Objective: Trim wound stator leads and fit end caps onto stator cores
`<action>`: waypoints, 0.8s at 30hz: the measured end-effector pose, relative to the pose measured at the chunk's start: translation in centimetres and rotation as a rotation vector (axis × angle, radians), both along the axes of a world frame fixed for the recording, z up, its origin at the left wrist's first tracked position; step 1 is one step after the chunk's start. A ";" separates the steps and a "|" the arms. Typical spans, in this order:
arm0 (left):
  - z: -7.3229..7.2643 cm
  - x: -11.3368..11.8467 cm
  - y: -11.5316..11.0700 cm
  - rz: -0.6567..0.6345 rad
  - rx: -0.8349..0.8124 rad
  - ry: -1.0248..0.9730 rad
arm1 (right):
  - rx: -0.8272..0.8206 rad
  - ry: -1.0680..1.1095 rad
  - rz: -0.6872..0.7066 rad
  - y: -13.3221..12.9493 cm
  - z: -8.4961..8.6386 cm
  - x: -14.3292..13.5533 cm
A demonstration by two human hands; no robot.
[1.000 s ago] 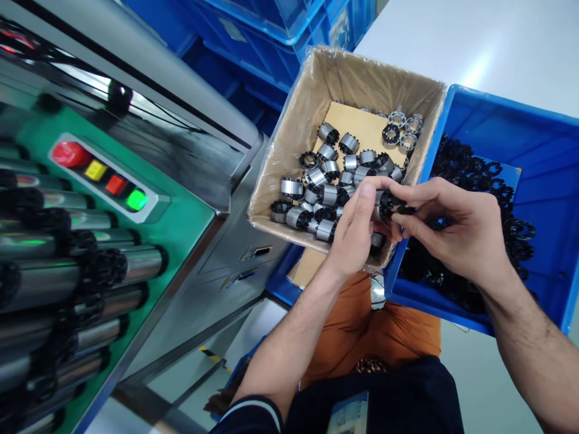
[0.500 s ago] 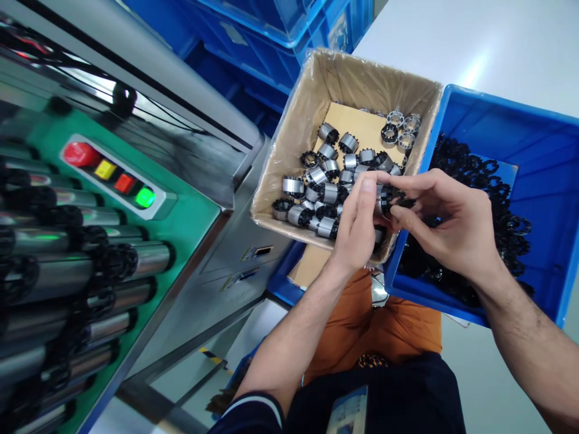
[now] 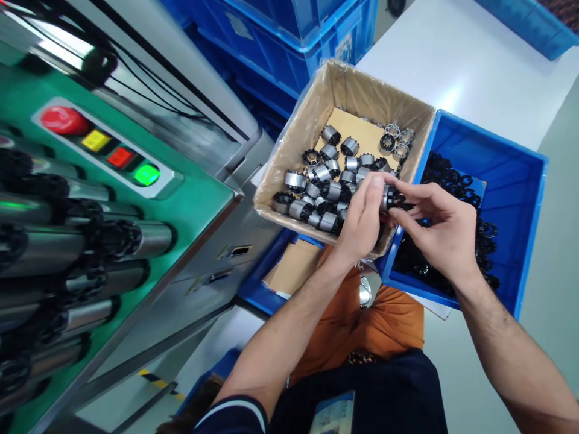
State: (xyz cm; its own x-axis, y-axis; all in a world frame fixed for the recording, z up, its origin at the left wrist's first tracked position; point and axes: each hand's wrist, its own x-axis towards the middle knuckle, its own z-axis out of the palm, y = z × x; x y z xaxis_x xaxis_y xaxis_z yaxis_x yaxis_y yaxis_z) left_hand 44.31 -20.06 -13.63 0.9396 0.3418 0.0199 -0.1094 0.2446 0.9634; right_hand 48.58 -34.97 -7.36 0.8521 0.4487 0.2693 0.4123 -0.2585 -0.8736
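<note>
My left hand (image 3: 362,224) is closed around a silver stator core (image 3: 385,199), held over the near right edge of a lined cardboard box (image 3: 357,90). With thumb and fingers, my right hand (image 3: 446,232) pinches a black toothed plastic ring (image 3: 400,201) at the core's right end. Whether the ring is fully seated on the core cannot be seen, as fingers cover part of it. Similar stator cores (image 3: 332,191) with black ends lie loosely in the box below. To the right, a blue bin (image 3: 527,235) holds a heap of black rings (image 3: 447,175).
At left, a green machine panel (image 3: 203,193) carries rows of metal cylinders (image 3: 49,244) and lit push buttons (image 3: 147,175). Stacked blue crates (image 3: 280,54) stand behind the box. Another blue tray (image 3: 529,27) sits at the white table's (image 3: 420,54) far right.
The view has shifted, so the bin appears further left and another tray shows at top right. Both hands stay together at the core, with little change in grip.
</note>
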 end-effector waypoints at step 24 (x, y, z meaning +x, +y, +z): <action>0.9 -0.2 0.6 -0.134 -0.011 -0.171 | -0.276 -0.087 -0.087 1.0 4.6 -2.6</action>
